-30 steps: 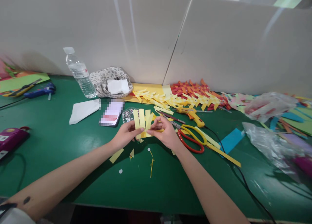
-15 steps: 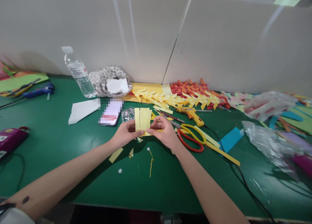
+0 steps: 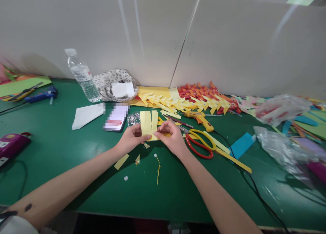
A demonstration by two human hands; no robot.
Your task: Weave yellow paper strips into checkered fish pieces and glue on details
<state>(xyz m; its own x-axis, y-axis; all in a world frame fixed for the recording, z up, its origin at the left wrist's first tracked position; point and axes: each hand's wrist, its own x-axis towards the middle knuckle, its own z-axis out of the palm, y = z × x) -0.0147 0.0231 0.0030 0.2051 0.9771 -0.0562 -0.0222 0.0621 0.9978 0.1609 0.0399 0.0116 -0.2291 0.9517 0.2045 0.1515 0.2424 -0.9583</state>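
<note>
My left hand [image 3: 132,139] and my right hand [image 3: 171,136] meet just above the green table [image 3: 63,152], both pinching the lower edge of a pale yellow paper piece [image 3: 148,123] cut into upright strips. The strips stand side by side between my thumbs and fingers. Directly right of my right hand lie scissors with red and yellow handles [image 3: 201,144]. A small dish of googly eyes [image 3: 133,118] sits just behind the paper.
Behind stand a water bottle [image 3: 82,76], a patterned pouch [image 3: 115,85], a phone [image 3: 116,117], a white napkin [image 3: 86,115], a yellow glue gun [image 3: 199,119] with its cable, and piles of yellow and red paper shapes [image 3: 193,100]. Plastic bags [image 3: 282,149] lie right, a purple device [image 3: 10,144] left.
The fanned strips have been drawn together into a tidy upright row. Both hands stay in nearly the same place, still pinching the paper.
</note>
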